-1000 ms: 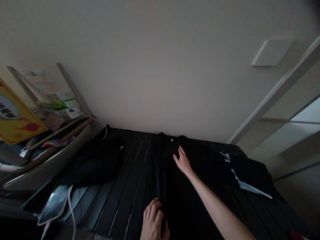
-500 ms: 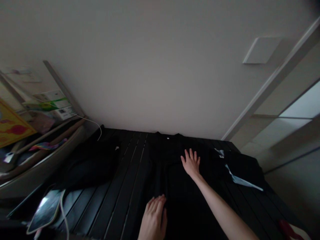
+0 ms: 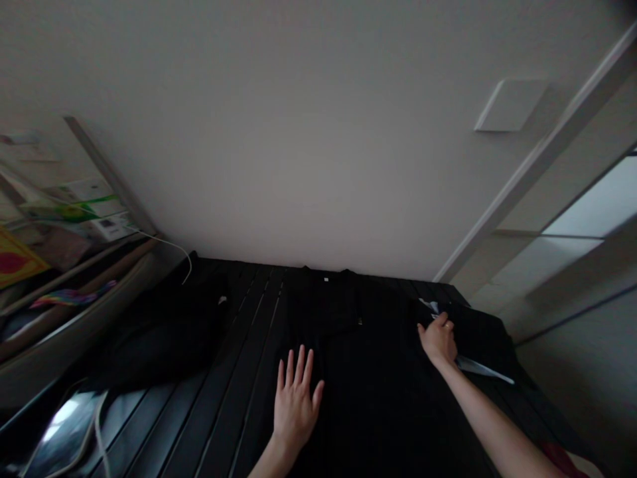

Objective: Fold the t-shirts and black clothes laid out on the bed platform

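A black garment (image 3: 368, 385) lies spread flat, its collar at the far end with a small white label (image 3: 326, 279). My left hand (image 3: 296, 398) rests on its near middle, palm down, with the fingers spread. Over on the right, my right hand (image 3: 438, 340) sits curled on the black cloth, wearing a ring. Right beside it are pale tag strips (image 3: 480, 369) lying on the cloth. Whether those fingers pinch the cloth or a tag, I cannot tell.
The garment lies on a dark slatted surface (image 3: 233, 398). A bunched black cloth (image 3: 164, 332) lies to its left. A phone (image 3: 62, 425) with a white cable sits at lower left, beside a beige shelf (image 3: 74, 305). A wall stands behind, with a door (image 3: 547, 259) at right.
My left hand has opened flat and moved forward onto the garment. My right hand has moved right to the pale tags and curled. The view has turned slightly right.
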`<state>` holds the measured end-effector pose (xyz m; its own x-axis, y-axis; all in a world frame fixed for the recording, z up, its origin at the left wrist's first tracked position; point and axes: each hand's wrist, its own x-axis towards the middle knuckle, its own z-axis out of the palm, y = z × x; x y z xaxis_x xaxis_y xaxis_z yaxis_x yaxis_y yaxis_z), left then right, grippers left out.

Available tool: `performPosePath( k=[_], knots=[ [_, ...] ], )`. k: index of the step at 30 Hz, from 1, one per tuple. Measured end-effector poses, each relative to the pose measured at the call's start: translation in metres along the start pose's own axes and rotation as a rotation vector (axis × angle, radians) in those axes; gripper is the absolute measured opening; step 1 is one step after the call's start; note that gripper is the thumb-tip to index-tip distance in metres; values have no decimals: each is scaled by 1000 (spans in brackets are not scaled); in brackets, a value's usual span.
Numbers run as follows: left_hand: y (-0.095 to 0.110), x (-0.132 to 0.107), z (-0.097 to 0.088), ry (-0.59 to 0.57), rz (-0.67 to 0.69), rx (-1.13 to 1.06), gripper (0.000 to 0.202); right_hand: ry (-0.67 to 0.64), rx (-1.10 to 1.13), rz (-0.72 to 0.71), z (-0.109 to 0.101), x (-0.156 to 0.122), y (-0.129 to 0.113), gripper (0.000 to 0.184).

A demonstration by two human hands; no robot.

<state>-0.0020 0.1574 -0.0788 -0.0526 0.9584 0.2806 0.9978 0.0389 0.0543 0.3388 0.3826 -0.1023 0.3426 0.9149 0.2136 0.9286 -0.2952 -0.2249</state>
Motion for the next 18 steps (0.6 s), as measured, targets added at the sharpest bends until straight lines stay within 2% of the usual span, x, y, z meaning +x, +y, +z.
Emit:
performPosePath(
  k=[5, 9, 13, 14, 18],
  knots=[
    [-13, -9, -1, 13, -55, 36, 62, -35, -31, -73, 1, 20, 9, 34],
    [-14, -9, -3, -1, -53, 31, 62, -78, -18, -146, 4, 28, 1, 36],
    [-12, -9, -5, -12, -59, 13, 63, -126, -21, -125, 8, 21, -4, 64],
    [-12, -10, -5, -13, -59, 11, 63, -126, -26, -112, 7, 18, -3, 65],
    [-13, -12, -4, -12, -55, 12, 63, -121, -21, -73, -6, 17, -3, 37]
  ],
)
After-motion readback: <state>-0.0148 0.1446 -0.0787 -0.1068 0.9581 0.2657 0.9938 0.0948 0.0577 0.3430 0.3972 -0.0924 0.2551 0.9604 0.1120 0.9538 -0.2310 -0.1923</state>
